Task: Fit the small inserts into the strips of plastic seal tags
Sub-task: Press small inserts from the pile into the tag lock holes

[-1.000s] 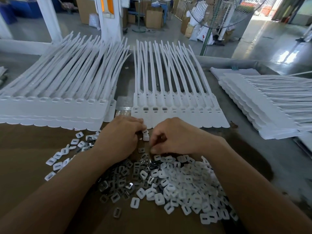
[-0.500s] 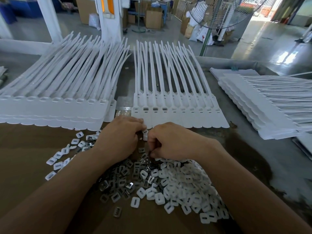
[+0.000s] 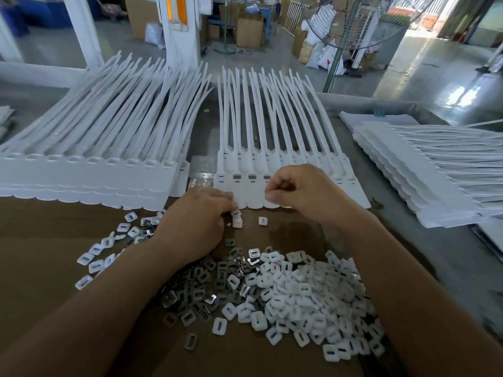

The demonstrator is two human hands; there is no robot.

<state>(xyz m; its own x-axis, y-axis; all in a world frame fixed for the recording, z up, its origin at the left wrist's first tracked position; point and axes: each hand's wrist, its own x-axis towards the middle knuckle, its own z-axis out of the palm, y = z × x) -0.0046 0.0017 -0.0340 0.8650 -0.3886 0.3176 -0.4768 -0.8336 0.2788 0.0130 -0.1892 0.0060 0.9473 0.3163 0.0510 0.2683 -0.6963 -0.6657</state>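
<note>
A strip of white plastic seal tags (image 3: 275, 148) lies ahead of me, its long tails fanned away. My right hand (image 3: 302, 190) hovers over the strip's heads with fingers curled and thumb and forefinger pinched; what they hold is hidden. My left hand (image 3: 198, 221) rests on the brown board just below the strip's near edge and holds small white inserts (image 3: 236, 217) at its fingertips. One loose insert (image 3: 262, 220) lies between my hands. A heap of white and metal inserts (image 3: 285, 295) sits near me.
A thick stack of tag strips (image 3: 89, 159) lies to the left, another stack (image 3: 435, 170) to the right. Scattered inserts (image 3: 109, 248) lie left of my left forearm. Behind the table are white posts, boxes and a fan (image 3: 362, 20).
My right hand has lifted from beside the left hand and moved forward and right onto the tag strip's heads. My left hand has stayed in place. One insert now lies loose between them.
</note>
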